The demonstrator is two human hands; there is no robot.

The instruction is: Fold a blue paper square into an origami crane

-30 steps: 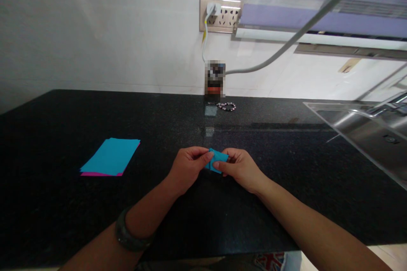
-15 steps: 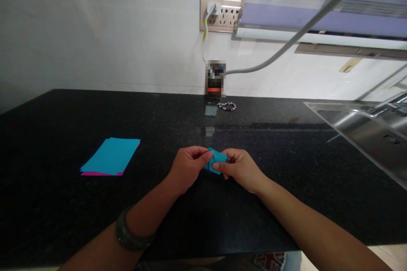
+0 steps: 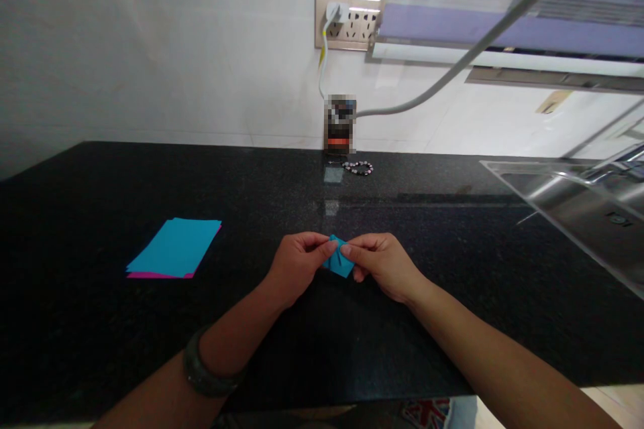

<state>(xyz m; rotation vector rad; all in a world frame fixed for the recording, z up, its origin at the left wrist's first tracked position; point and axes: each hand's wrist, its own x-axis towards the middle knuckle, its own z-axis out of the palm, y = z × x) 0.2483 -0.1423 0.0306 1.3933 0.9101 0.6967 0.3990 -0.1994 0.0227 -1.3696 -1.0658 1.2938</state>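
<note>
A small folded piece of blue paper (image 3: 343, 267) is pinched between my two hands, above the dark countertop (image 3: 322, 342). My left hand (image 3: 298, 267) grips its left side, thumb on top and fingers behind. On the right side, my right hand (image 3: 385, 265) holds it with the thumb pressed near the upper edge and the fingers partly hidden beneath. Creases and folded layers show on the paper's face. Off to the left lies a stack of paper sheets (image 3: 176, 246), blue on top with magenta showing along the lower edge.
At the wall stands a pixelated device (image 3: 340, 124) with a cable, and a beaded strap (image 3: 359, 168) lies before it. A wall socket (image 3: 347, 23) holds a plug. To the right is a steel sink (image 3: 578, 204). The counter's front edge runs below my forearms.
My right thumb has shifted up from the middle of the folded paper toward its upper edge, uncovering a crease. My left hand has stayed almost still.
</note>
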